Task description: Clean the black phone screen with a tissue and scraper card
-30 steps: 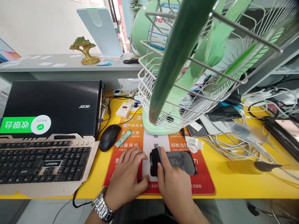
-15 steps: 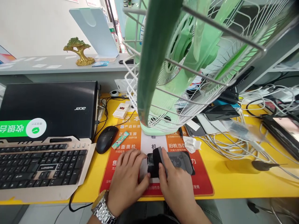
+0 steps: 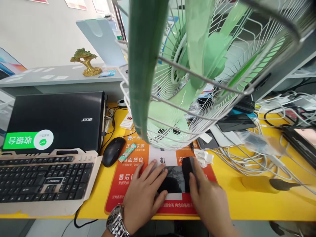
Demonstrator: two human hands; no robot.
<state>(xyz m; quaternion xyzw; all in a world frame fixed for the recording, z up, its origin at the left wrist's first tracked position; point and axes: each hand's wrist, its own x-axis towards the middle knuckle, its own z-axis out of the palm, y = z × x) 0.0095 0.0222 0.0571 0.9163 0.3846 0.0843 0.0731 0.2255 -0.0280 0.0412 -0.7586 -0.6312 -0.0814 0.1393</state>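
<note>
Since the earlier frame, the right hand (image 3: 208, 197) has been carrying its dark squeegee block (image 3: 188, 169) from the phone's left end over to its right end. Phone (image 3: 172, 179) is lying flat on the orange mat (image 3: 128, 184) at the front of the yellow counter (image 3: 247, 197). Left hand (image 3: 144, 194), wristwatch (image 3: 117, 220) on it, is lying open and flat, fingers pressing the phone's left end. Right hand is gripping the block, holding it upright against the phone. Crumpled tissue (image 3: 203, 157) is sitting just beyond the block. Green fan (image 3: 172, 98) is looming overhead; mouse (image 3: 113, 155) and keyboard (image 3: 44, 177) are sitting to the left.
</note>
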